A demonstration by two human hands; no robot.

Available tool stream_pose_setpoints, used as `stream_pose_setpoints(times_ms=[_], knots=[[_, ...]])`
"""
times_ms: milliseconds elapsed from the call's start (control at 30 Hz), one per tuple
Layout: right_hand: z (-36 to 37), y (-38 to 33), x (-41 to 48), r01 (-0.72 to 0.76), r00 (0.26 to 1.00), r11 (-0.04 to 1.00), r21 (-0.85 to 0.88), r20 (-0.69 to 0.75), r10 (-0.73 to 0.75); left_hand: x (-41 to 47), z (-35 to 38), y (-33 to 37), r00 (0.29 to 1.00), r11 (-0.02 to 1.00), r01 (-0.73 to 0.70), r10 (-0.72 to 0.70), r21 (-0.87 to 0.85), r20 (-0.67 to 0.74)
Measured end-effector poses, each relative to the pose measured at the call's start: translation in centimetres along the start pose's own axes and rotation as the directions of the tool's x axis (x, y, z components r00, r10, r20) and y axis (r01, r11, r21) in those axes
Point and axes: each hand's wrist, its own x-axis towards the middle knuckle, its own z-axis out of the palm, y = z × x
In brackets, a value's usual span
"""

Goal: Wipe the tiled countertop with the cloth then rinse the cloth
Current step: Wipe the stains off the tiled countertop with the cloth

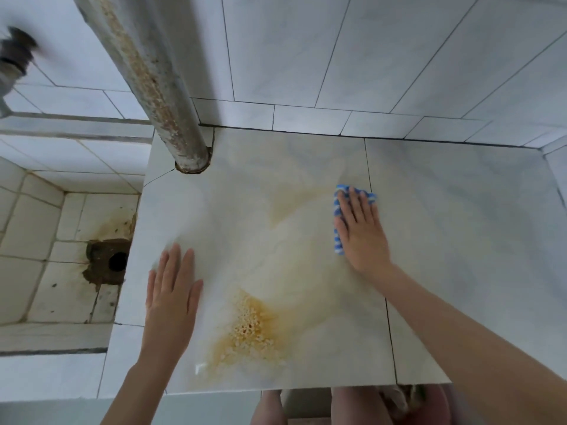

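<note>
A pale tiled countertop (pixel 445 234) fills the middle of the view. It carries a wet yellow-brown stain (pixel 248 329) near its front edge and a fainter smear toward the middle. My right hand (pixel 360 231) lies flat on a blue and white cloth (pixel 338 210), pressing it onto the counter near a tile joint; only the cloth's left and top edges show. My left hand (pixel 171 299) rests flat on the counter's left part with fingers together, holding nothing.
A rusty vertical pipe (pixel 153 81) goes through the counter's back left corner. To the left lies a tiled sink basin (pixel 36 228) with a stained drain hole (pixel 118 260). A blurred tap (pixel 13 59) sits at the far left. Tiled walls rise behind and at right.
</note>
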Motion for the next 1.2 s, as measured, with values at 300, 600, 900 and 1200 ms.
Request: stream_pose_setpoints(times_ms=[300,600,900,1200], knots=[[0.4,-15.6,-11.8,0.449,0.891,0.878,0.164,-0.012,-0.453,-2.3,-0.1,-0.8,1.0,1.0,-0.011,0.012,-0.022,0.017],[-0.7,-2.9,-16.1,-0.146,0.986,0.987,0.072,0.093,0.139,-3.4,-0.5,-1.8,0.998,0.998,-0.057,0.058,-0.036,0.026],[-0.1,-18.5,-19.3,-0.011,0.986,0.991,0.133,0.164,-0.011,-4.8,-1.4,-3.9,0.986,0.987,-0.157,0.158,-0.026,0.054],[0.2,-20.4,-18.2,0.331,0.928,0.918,0.218,0.1,-0.358,-6.9,-1.9,-5.6,0.99,0.991,-0.134,0.135,-0.01,0.052]])
